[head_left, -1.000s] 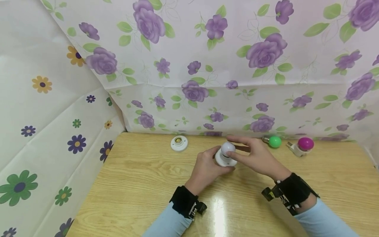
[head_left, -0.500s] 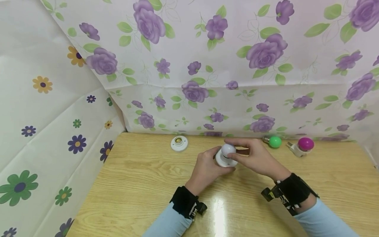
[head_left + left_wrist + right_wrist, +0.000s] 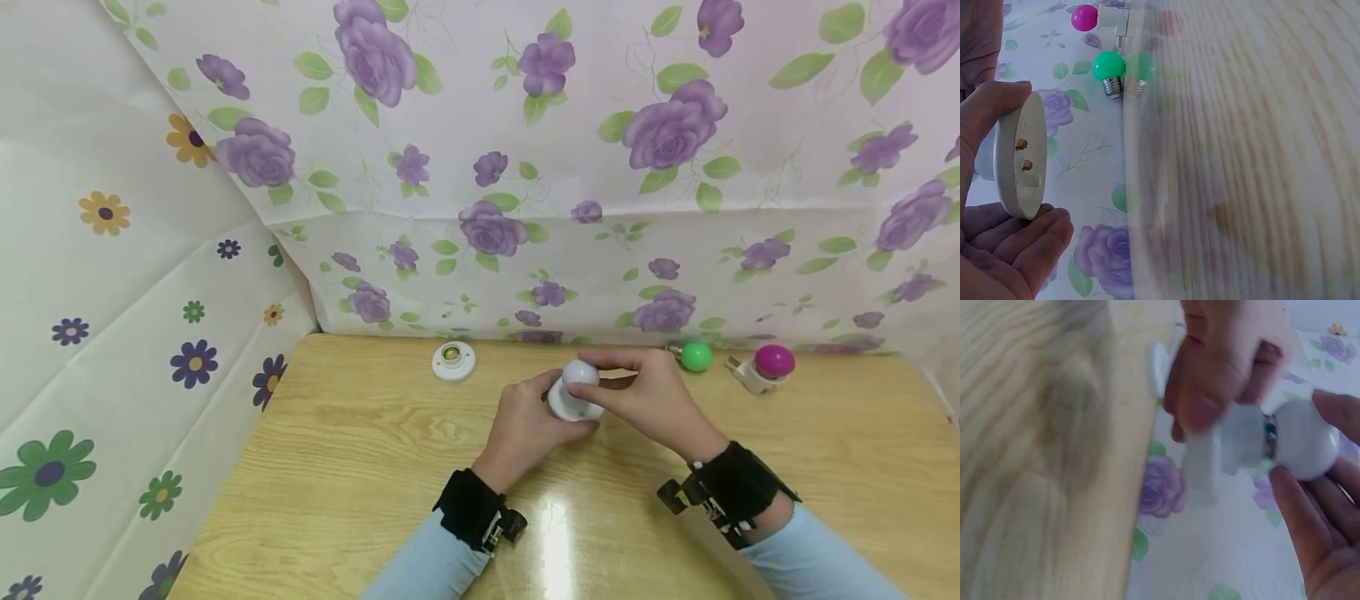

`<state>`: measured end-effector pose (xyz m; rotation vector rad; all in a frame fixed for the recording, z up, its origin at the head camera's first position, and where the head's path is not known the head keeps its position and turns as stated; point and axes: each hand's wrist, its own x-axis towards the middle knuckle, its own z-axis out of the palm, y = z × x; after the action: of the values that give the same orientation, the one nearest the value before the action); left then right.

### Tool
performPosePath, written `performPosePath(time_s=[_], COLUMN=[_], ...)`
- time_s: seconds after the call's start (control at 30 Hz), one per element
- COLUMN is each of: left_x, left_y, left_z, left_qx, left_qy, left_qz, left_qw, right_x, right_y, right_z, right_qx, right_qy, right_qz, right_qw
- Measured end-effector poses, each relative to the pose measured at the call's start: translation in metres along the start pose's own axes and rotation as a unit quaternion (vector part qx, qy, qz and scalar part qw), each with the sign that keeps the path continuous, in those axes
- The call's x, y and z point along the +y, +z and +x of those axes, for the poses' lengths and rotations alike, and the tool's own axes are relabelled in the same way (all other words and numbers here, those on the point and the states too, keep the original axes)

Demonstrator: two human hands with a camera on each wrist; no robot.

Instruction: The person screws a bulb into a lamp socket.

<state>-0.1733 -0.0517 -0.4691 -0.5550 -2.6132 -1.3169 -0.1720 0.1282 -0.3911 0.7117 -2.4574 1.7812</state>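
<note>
Left hand (image 3: 525, 425): grips white lampholder (image 3: 1022, 155) by rim, presumably bracing it | Right hand (image 3: 651, 402): pinches white bulb (image 3: 1304, 440) by globe

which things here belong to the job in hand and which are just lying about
Seemingly in use:
white bulb, held by right hand
gripped socket base, in left hand

Lying about:
green bulb
magenta bulb on plug adapter
spare socket base
</note>
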Motion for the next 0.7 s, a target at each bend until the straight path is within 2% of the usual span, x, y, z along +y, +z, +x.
performPosePath(time_s=[0.13, 0.23, 0.43, 0.57, 0.7], left_x=[0.0, -0.001, -0.005, -0.008, -0.008], left_y=[0.001, 0.001, -0.006, -0.011, -0.012], left_z=[0.0, 0.001, 0.004, 0.005, 0.004], left_qx=[0.004, 0.004, -0.002, -0.017, -0.027], left_qy=[0.0, 0.001, 0.005, 0.01, 0.015], left_qz=[0.01, 0.005, -0.017, -0.025, -0.038], left_qw=[0.9999, 1.0, 0.9998, 0.9995, 0.9988], right_x=[0.002, 0.0, -0.008, -0.012, -0.014], right_y=[0.003, 0.0, -0.011, -0.014, -0.014], right_z=[0.0, 0.0, 0.002, 0.004, 0.004], right_qx=[0.028, 0.021, -0.041, -0.086, -0.105], right_qy=[-0.019, -0.016, -0.007, -0.008, -0.004], right_qz=[0.002, -0.016, -0.053, -0.056, -0.052], right_qw=[0.999, 1.0, 0.998, 0.995, 0.993])
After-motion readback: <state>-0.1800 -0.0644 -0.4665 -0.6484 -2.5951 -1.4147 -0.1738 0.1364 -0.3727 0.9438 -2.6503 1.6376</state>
